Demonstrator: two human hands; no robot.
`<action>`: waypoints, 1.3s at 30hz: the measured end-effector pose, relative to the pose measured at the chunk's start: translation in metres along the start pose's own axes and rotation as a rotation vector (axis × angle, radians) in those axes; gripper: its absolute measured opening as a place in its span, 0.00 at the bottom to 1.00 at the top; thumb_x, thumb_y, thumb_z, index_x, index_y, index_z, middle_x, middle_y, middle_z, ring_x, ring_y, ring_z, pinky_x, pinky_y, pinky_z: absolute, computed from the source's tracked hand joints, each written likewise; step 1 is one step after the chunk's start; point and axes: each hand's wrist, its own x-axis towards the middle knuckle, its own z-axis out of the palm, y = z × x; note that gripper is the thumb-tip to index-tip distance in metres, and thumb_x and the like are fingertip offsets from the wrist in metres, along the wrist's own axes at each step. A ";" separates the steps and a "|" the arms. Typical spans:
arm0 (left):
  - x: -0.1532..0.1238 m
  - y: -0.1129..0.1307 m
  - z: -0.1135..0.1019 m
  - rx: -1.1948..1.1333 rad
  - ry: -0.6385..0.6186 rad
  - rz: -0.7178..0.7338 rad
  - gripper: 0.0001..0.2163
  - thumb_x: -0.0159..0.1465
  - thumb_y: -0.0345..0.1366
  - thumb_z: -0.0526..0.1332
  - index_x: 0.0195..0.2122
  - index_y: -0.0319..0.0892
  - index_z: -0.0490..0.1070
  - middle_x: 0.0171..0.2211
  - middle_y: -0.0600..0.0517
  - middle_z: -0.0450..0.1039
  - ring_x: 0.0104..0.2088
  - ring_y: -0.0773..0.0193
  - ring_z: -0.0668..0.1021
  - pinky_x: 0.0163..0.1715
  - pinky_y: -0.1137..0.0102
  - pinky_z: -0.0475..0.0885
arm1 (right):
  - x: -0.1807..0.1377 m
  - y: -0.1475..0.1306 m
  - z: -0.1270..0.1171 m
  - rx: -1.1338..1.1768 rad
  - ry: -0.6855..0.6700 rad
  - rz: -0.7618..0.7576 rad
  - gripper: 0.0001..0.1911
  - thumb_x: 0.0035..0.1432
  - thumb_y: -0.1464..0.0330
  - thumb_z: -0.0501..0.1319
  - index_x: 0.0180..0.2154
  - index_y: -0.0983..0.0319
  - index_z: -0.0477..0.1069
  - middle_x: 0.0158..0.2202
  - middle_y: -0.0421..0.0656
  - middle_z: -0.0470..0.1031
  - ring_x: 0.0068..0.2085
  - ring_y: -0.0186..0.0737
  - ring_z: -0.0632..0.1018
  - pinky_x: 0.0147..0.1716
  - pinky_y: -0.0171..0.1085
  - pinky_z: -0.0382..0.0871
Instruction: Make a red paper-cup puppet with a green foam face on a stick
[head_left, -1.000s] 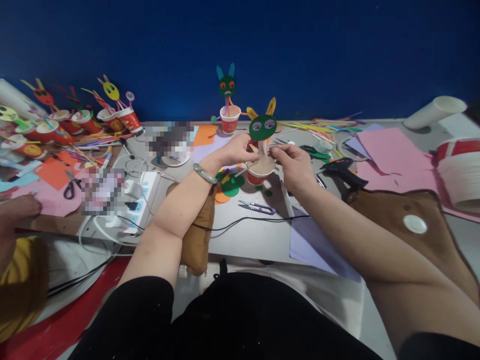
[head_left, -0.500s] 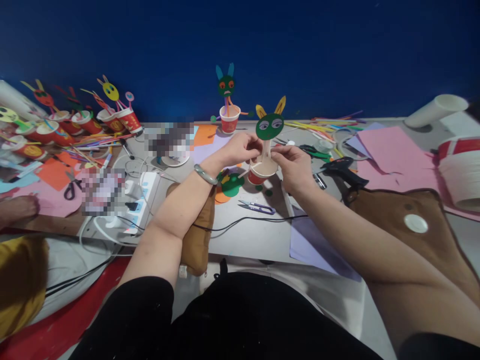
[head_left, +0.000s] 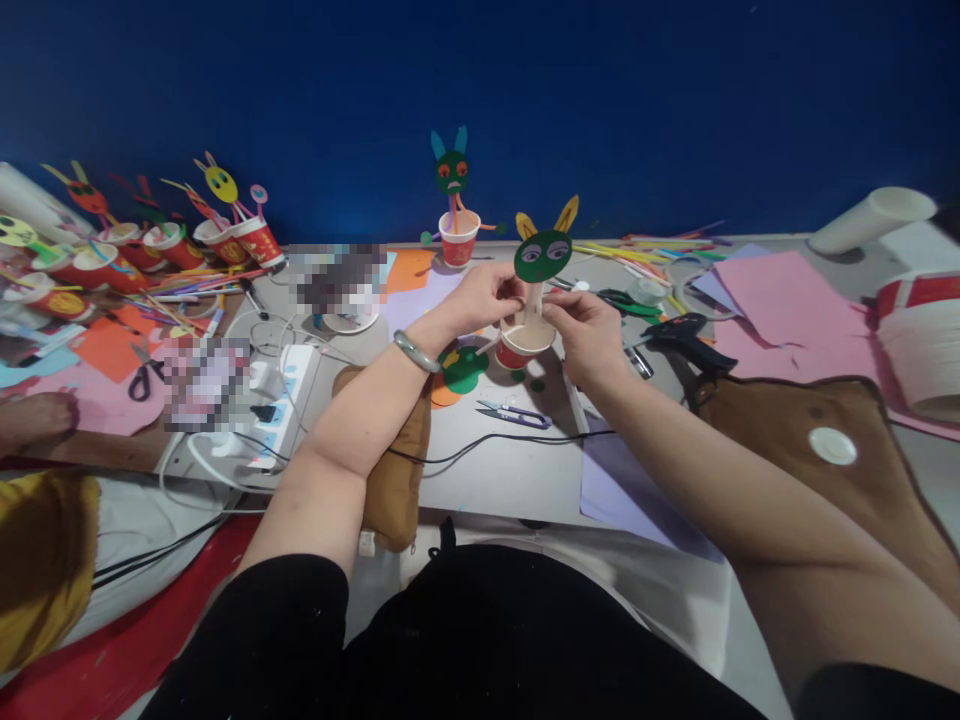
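Note:
A small red paper cup [head_left: 523,345] stands at the middle of the grey table, with a pale stick rising from it. On top of the stick is a green paper face [head_left: 543,255] with purple eyes and two yellow ears. My left hand [head_left: 484,295] is closed on the cup's left rim and the stick's foot. My right hand [head_left: 589,330] pinches the cup's rim from the right. A green bangle [head_left: 413,350] circles my left wrist.
A finished cup figure [head_left: 457,215] stands behind, and several more [head_left: 187,235] line the far left. Small snips [head_left: 517,413] and a black cable lie in front of the cup. A black glue gun [head_left: 682,340], pink paper [head_left: 787,300], a power strip [head_left: 274,400] and another person's hand [head_left: 34,418] are nearby.
The green face has swung to the right and stands a little higher and more upright. Both hands stay on the cup, shifted slightly right.

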 end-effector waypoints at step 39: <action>-0.012 0.024 -0.011 -0.044 -0.028 -0.124 0.04 0.63 0.22 0.69 0.36 0.35 0.82 0.29 0.51 0.83 0.29 0.68 0.84 0.35 0.72 0.81 | -0.009 -0.002 0.005 0.020 0.018 0.004 0.24 0.47 0.51 0.88 0.33 0.54 0.79 0.35 0.40 0.86 0.40 0.48 0.86 0.48 0.49 0.86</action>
